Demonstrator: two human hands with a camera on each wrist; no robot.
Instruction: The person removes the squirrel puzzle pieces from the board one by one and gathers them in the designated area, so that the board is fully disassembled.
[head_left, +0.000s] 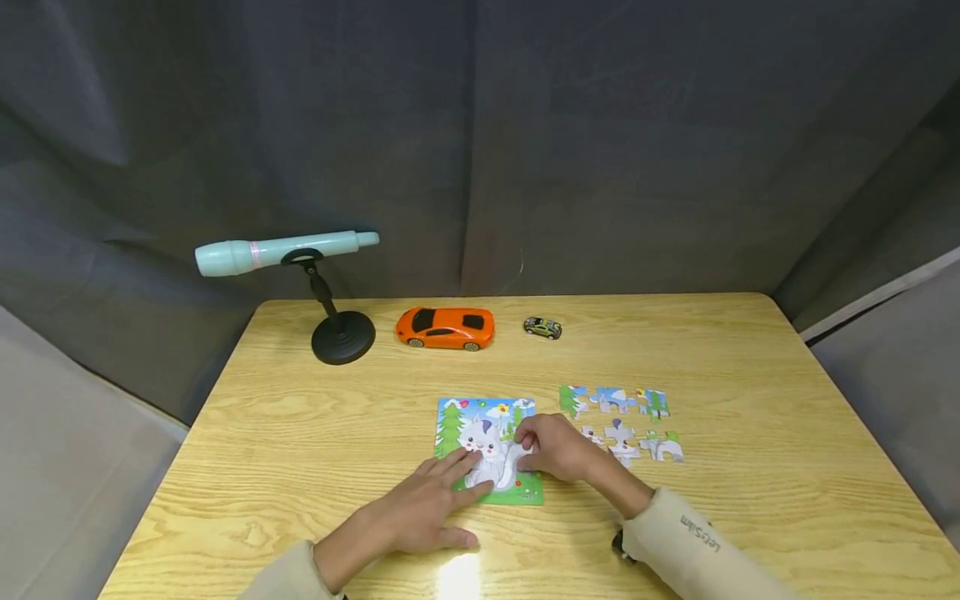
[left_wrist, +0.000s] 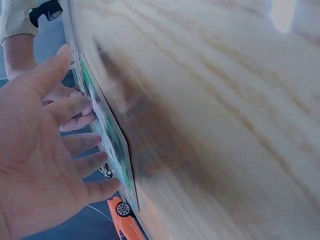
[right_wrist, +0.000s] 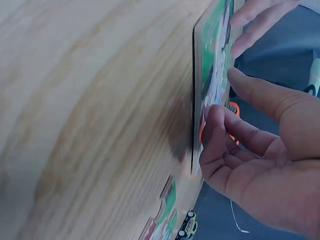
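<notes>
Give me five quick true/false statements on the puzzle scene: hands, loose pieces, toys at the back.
1. The left hand lies with straight fingers on the puzzle board. True.
2. The loose puzzle pieces lie to the left of the board. False: they lie to its right, on the table.
3. The orange toy car stands between the telescope stand and the small toy car. True.
4. The right hand is lifting the orange car. False: its curled fingers work at the board's right side; the car stands untouched at the back.
5. The toy telescope lies flat on the table. False: it sits on its stand.
</notes>
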